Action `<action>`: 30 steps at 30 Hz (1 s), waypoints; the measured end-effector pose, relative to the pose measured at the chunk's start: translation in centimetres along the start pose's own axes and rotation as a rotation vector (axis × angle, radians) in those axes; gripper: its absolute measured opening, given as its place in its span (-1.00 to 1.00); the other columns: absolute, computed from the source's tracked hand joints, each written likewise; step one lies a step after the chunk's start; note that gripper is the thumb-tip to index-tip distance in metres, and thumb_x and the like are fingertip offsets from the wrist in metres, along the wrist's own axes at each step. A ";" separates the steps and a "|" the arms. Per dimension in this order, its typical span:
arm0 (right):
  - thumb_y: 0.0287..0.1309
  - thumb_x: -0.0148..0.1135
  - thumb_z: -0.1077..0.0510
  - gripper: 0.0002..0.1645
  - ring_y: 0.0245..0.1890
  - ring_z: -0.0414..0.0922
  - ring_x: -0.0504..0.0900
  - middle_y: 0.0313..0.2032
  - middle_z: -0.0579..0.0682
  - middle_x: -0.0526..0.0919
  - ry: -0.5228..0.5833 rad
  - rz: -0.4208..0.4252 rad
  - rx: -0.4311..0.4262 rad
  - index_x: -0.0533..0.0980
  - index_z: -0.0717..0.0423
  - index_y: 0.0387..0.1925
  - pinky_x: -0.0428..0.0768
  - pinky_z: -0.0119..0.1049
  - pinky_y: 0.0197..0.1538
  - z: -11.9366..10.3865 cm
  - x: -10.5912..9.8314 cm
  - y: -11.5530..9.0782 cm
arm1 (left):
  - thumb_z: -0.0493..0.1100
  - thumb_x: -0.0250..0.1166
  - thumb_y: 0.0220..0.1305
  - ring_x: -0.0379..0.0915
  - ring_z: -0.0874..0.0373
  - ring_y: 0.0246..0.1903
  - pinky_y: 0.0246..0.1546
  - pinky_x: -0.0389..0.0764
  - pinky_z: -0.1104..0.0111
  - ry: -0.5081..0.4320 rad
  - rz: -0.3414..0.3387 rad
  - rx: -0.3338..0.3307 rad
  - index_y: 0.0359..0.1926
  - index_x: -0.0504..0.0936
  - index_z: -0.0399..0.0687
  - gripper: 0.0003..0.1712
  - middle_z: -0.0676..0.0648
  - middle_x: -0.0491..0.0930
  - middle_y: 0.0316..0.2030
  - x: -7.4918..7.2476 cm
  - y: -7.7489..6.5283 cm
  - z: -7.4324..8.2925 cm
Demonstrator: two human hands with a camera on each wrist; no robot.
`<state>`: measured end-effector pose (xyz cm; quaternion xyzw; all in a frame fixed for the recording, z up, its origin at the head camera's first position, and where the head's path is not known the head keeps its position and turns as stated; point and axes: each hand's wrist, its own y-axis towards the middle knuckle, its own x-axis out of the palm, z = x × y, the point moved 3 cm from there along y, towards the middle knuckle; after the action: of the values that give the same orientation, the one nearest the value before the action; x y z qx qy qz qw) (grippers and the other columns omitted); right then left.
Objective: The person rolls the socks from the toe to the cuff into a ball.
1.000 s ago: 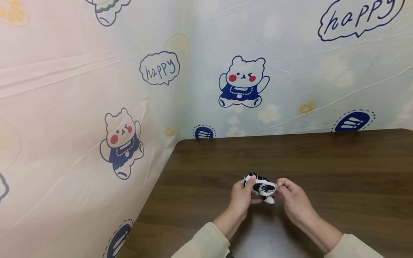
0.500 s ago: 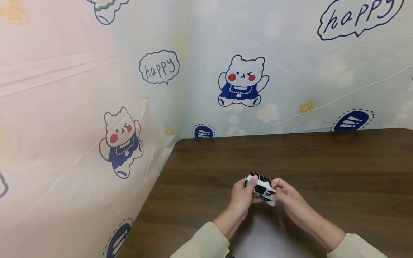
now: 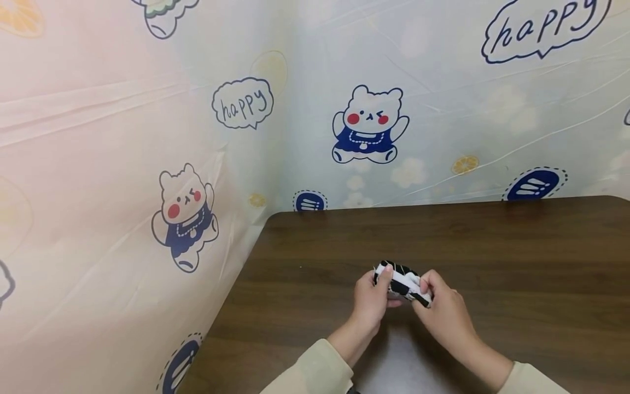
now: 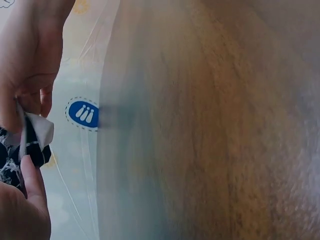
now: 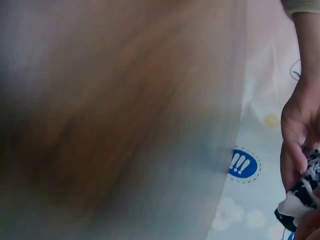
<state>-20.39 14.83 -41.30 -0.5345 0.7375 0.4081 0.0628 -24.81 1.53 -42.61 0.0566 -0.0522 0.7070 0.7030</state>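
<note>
A small folded black-and-white sock [image 3: 404, 283] is held above the table between both hands in the head view. My left hand [image 3: 370, 301] grips its left end, thumb lying along the upper side. At the right end, my right hand [image 3: 445, 311] pinches the fabric between thumb and fingers. Loose white threads show on the dark knit of the sock [image 4: 31, 142] in the left wrist view, where a pale flap stands out. The right wrist view catches only part of the sock [image 5: 295, 205] at its edge. Fingers beneath the fabric are mostly hidden.
A dark brown wooden table [image 3: 305, 257] lies under the hands. Behind it and to its left hangs a pale printed curtain [image 3: 305, 137] with cartoon bears and lettering. Light-coloured sleeves [image 3: 315, 369] cover the forearms.
My right hand has gone from pinching the sock's right tip to a fuller grip. The threaded opening has turned out of sight, and the sock looks flatter. The left hand has barely moved.
</note>
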 end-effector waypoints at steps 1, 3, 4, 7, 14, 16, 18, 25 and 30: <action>-0.40 0.36 0.50 -0.49 -0.69 -0.24 0.26 -0.68 -0.22 0.33 -0.022 0.013 -0.015 0.29 0.04 -0.45 0.23 -0.34 -0.62 0.0 -0.1 0.0 | -0.11 0.22 0.31 0.56 0.12 -0.57 -0.58 0.62 0.24 -0.003 0.002 0.003 -0.31 0.57 -0.38 -0.68 -0.10 0.58 -0.50 0.0 0.0 0.0; -0.47 0.36 0.52 -0.46 -0.65 -0.25 0.29 -0.61 -0.18 0.35 -0.043 0.033 -0.040 0.33 0.07 -0.41 0.27 -0.33 -0.60 0.2 -0.3 0.0 | -0.11 0.20 0.32 0.56 0.12 -0.57 -0.57 0.62 0.23 -0.013 0.003 0.009 -0.31 0.56 -0.38 -0.67 -0.10 0.59 -0.50 0.0 -0.1 0.0; -0.49 0.37 0.53 -0.44 -0.62 -0.25 0.31 -0.57 -0.16 0.37 -0.050 0.041 -0.048 0.35 0.09 -0.38 0.29 -0.34 -0.59 0.3 -0.4 0.0 | -0.11 0.20 0.32 0.56 0.12 -0.58 -0.56 0.62 0.22 -0.016 0.002 0.013 -0.30 0.56 -0.39 -0.67 -0.10 0.59 -0.51 -0.1 -0.1 0.0; -0.51 0.40 0.51 -0.40 -0.56 -0.25 0.38 -0.45 -0.09 0.42 -0.046 0.043 -0.047 0.40 0.15 -0.29 0.37 -0.36 -0.52 0.7 -0.7 0.1 | -0.11 0.20 0.32 0.57 0.10 -0.57 -0.55 0.62 0.19 -0.025 -0.002 0.015 -0.29 0.56 -0.40 -0.67 -0.11 0.61 -0.50 -0.1 -0.2 0.1; -0.45 0.43 0.47 -0.41 -0.43 -0.13 0.60 -0.35 -0.04 0.58 -0.087 0.047 -0.141 0.53 0.19 -0.19 0.56 -0.21 -0.37 1.4 -1.3 0.3 | -0.11 0.21 0.32 0.58 0.07 -0.54 -0.54 0.62 0.19 -0.043 -0.010 0.006 -0.27 0.56 -0.41 -0.66 -0.11 0.60 -0.49 -0.1 -0.2 0.1; -0.42 0.39 0.48 -0.46 -0.42 -0.15 0.61 -0.36 -0.08 0.61 -0.100 0.065 -0.207 0.56 0.16 -0.21 0.55 -0.22 -0.37 1.3 -1.4 0.3 | -0.11 0.20 0.32 0.57 0.09 -0.54 -0.54 0.62 0.20 -0.050 -0.014 0.001 -0.26 0.57 -0.42 -0.65 -0.11 0.60 -0.49 -0.2 -0.1 0.0; -0.41 0.36 0.49 -0.51 -0.46 -0.21 0.58 -0.38 -0.11 0.62 -0.099 0.082 -0.268 0.59 0.12 -0.27 0.50 -0.31 -0.41 1.3 -1.6 0.3 | -0.11 0.19 0.33 0.55 0.12 -0.55 -0.54 0.62 0.21 -0.048 -0.022 -0.010 -0.26 0.57 -0.42 -0.65 -0.11 0.60 -0.48 -0.3 0.1 -0.2; -0.40 0.29 0.60 -0.53 -0.55 -0.38 0.38 -0.41 -0.12 0.65 0.007 0.010 -0.317 0.62 0.05 -0.42 0.35 -0.52 -0.51 1.5 -1.8 0.4 | -0.09 0.24 0.29 0.57 0.13 -0.57 -0.54 0.62 0.24 -0.023 -0.094 -0.067 -0.29 0.58 -0.40 -0.64 -0.13 0.61 -0.50 -0.5 0.3 -0.6; -0.23 0.15 0.61 -0.55 -0.54 -0.38 0.42 -0.50 -0.23 0.62 0.232 -0.265 -0.259 0.59 0.00 -0.47 0.40 -0.44 -0.52 1.8 -1.7 0.7 | -0.10 0.24 0.28 0.56 0.13 -0.57 -0.54 0.62 0.26 0.007 -0.185 -0.085 -0.28 0.58 -0.43 -0.64 -0.11 0.60 -0.52 -0.6 0.4 -0.5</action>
<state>-20.86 17.37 -41.27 -0.6736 0.6045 0.4235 -0.0385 -25.24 1.03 -43.23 0.0289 -0.0741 0.6363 0.7673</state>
